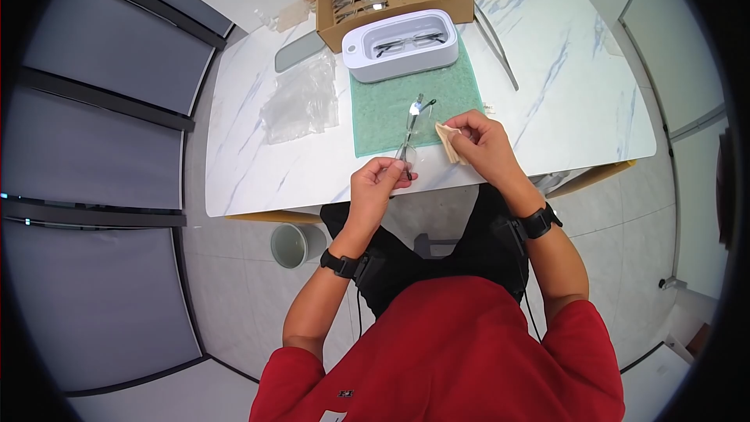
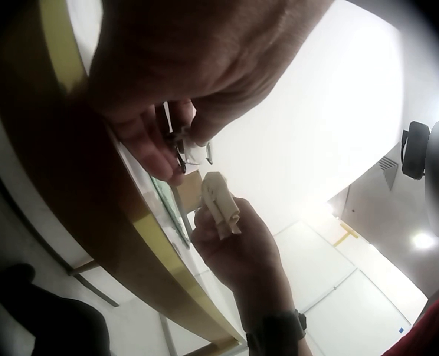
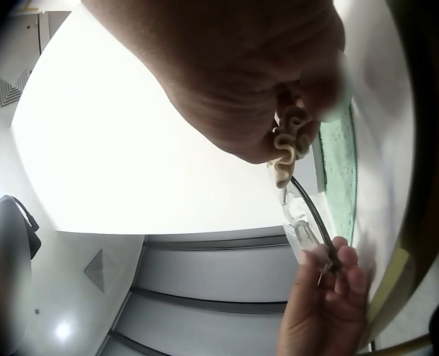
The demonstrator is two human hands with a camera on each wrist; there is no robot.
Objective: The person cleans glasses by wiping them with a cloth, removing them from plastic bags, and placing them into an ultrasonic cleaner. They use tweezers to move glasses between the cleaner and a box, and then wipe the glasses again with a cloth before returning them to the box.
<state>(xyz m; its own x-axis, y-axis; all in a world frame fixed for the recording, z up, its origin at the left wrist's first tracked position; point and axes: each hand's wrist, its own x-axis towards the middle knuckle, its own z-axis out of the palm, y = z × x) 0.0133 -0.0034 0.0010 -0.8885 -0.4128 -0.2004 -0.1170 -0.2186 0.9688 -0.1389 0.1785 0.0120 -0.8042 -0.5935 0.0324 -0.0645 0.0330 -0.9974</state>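
My left hand (image 1: 376, 187) pinches a pair of glasses (image 1: 409, 139) by one end, near the front edge of the table. The glasses have clear lenses and dark temples, and they stand up away from me over the green towel (image 1: 373, 119). In my right hand (image 1: 486, 148) is a folded beige cloth (image 1: 451, 143), gripped between thumb and fingers just right of the glasses. From the right wrist view, the cloth (image 3: 284, 152) bunches in wavy folds close to a dark temple (image 3: 314, 211). The left wrist view shows the cloth (image 2: 219, 204) facing the left hand's fingertips.
Behind the towel stands a white ultrasonic cleaner (image 1: 367, 71) with glasses in its basin. A cardboard box (image 1: 461, 8) holding several pairs is at the back. Clear plastic bags (image 1: 301, 101) and a grey case (image 1: 299, 51) lie left. A bin (image 1: 289, 247) stands on the floor.
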